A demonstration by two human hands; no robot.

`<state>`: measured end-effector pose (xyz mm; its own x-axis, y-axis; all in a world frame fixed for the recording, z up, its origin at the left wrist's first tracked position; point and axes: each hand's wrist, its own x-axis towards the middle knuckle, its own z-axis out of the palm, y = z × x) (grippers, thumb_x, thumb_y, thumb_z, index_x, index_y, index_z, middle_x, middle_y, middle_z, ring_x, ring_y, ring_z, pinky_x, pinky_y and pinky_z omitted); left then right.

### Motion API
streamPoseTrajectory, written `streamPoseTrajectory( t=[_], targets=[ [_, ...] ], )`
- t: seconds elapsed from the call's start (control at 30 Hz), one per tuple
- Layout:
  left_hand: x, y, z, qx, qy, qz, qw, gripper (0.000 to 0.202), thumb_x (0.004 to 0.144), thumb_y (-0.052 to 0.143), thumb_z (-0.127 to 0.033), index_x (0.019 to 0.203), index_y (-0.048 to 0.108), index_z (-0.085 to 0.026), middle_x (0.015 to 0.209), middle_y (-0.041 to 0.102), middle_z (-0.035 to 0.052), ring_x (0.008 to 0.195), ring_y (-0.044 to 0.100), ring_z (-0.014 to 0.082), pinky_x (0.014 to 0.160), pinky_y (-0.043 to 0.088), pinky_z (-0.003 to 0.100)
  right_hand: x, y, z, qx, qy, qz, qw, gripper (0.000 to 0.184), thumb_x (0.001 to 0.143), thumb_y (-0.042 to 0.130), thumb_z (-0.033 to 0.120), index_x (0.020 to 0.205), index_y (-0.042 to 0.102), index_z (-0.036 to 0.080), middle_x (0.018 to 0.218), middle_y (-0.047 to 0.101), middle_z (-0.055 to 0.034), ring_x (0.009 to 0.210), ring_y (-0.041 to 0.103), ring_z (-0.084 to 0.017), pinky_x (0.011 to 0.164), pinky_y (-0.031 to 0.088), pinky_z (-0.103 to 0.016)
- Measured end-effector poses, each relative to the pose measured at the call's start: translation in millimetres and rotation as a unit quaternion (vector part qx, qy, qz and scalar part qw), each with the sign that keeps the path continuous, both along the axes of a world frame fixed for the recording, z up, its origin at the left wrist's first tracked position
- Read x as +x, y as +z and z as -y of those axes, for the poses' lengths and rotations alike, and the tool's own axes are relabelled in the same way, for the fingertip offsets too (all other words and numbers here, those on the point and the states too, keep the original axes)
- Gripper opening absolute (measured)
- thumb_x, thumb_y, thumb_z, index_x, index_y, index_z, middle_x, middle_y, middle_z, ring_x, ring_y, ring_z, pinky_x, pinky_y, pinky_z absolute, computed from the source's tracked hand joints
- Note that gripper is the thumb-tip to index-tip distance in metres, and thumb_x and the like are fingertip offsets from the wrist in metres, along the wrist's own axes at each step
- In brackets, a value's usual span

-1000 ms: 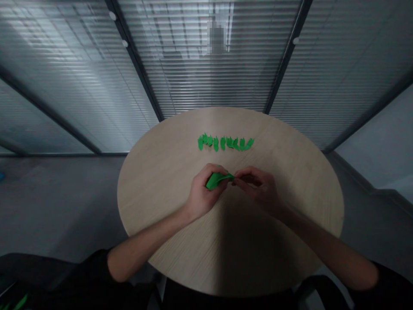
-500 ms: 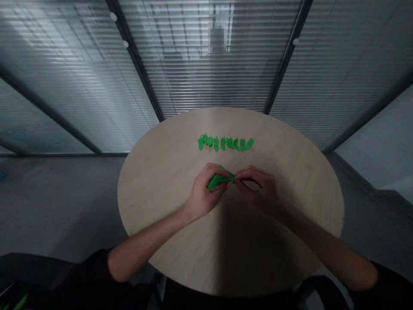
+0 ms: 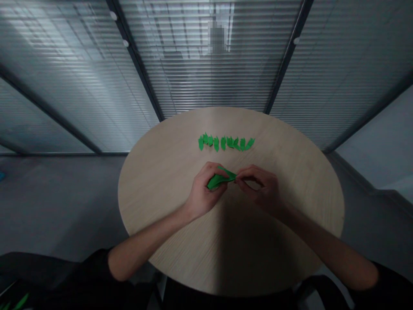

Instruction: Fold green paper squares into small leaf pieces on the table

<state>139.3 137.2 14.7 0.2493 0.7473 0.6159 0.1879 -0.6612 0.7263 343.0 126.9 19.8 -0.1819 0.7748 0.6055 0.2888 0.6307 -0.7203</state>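
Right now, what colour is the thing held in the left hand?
Bright green: the head view shows it best, the folded paper in the left hand.

So there's this bright green paper piece (image 3: 219,180), curled into a pointy, leaf-ish shape that narrows to a tip on the right. The left hand (image 3: 204,189) has the wide end bunched up in its grip, and the right hand (image 3: 258,185) is pinching the tip. Just beyond them is a single-file row of small green paper leaves (image 3: 226,143), lying flat, some overlapping, each at a slightly different angle.
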Motion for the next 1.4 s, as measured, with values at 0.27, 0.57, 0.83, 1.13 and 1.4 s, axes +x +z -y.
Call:
streamPoseTrajectory(
  t=[0.27,0.57,0.83,1.13,1.4],
  targets=[
    [1.0,0.6,-0.7,-0.002,-0.005,0.001,1.0,0.019,0.086,0.07,-0.009,0.099,0.071,-0.023,0.103,0.066,0.0059,0.097,0.065,0.0204,0.086,0.054,0.037,0.4,0.5,-0.4,0.01,0.005,0.006,1.0,0.006,0.091,0.069,0.019,0.087,0.071,0.024,0.089,0.074,-0.0035,0.079,0.072,-0.017,0.072,0.062,-0.03],
    [4.1,0.1,-0.6,-0.038,-0.01,0.032,0.999,0.009,0.09,0.076,-0.017,0.095,0.07,-0.023,0.101,0.068,0.0045,0.095,0.066,0.0184,0.087,0.054,0.036,1.3,0.9,0.3,-0.014,0.023,0.0,1.0,0.004,0.091,0.069,0.019,0.089,0.071,0.023,0.091,0.072,-0.0036,0.079,0.073,-0.016,0.073,0.063,-0.029],
    [7.5,-0.3,2.7,-0.094,-0.01,0.07,0.993,0.011,0.091,0.075,-0.022,0.091,0.064,-0.022,0.099,0.068,0.0047,0.091,0.066,0.0182,0.082,0.054,0.034,-1.4,-1.0,1.5,-0.078,0.035,-0.023,0.996,0.004,0.09,0.072,0.025,0.089,0.07,0.022,0.085,0.075,-0.0024,0.075,0.077,-0.016,0.071,0.065,-0.026],
    [8.5,-1.7,1.5,-0.091,-0.009,0.102,0.99,0.014,0.088,0.077,-0.02,0.091,0.063,-0.022,0.096,0.069,0.0033,0.087,0.065,0.0166,0.079,0.053,0.032,-1.6,-1.0,0.3,-0.174,0.062,-0.085,0.979,0.021,0.084,0.082,0.033,0.095,0.068,0.02,0.084,0.079,-0.0034,0.074,0.078,-0.016,0.07,0.065,-0.025],
    [8.4,0.9,1.4,-0.076,-0.009,0.109,0.991,0.017,0.085,0.077,-0.012,0.088,0.064,-0.022,0.096,0.068,0.0035,0.09,0.066,0.0175,0.08,0.053,0.034,-1.1,-0.7,-1.3,-0.195,0.054,-0.105,0.974,0.018,0.084,0.082,0.035,0.085,0.071,0.02,0.076,0.078,-0.004,0.071,0.078,-0.017,0.067,0.063,-0.026]
  ],
)
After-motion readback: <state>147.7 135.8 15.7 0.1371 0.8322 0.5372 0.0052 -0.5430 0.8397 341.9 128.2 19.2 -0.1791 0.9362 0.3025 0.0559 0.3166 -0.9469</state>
